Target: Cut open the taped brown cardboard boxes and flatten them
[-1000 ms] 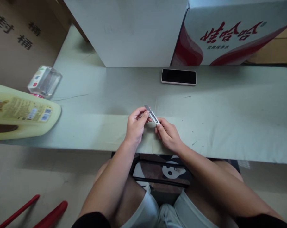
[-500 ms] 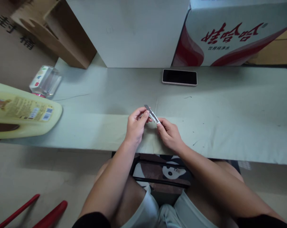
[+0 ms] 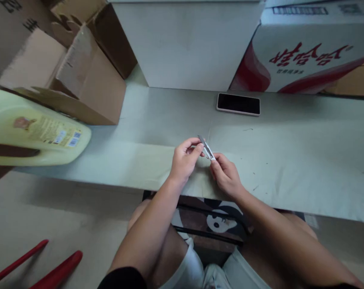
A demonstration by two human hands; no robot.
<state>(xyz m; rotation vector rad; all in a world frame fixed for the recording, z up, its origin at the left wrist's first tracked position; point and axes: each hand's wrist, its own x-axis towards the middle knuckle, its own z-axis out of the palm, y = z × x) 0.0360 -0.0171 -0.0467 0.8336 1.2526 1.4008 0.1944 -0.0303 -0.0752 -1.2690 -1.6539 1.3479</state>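
In the middle of the head view, both my hands are on a small white utility knife (image 3: 210, 153) with a grey blade, just above the cloth-covered table (image 3: 296, 144). My left hand (image 3: 186, 157) pinches the blade end between thumb and fingers. The white handle's near end is held by my right hand (image 3: 226, 173), its fingers curled around it. A thin white piece shows beside the handle near my left fingers; I cannot tell whether it is attached.
A phone (image 3: 238, 104) lies beyond my hands, before a white box (image 3: 188, 48) and a red-and-white carton (image 3: 308, 56). At left are an open cardboard box (image 3: 100, 88) and a yellow jug (image 3: 61, 136). Dark specks dot the cloth. Red legs (image 3: 58, 271) show on the floor.
The view has shifted, so most table things sit farther right. An open cardboard box now stands at left where a clear plastic pack showed. My hands keep the same hold on the knife.
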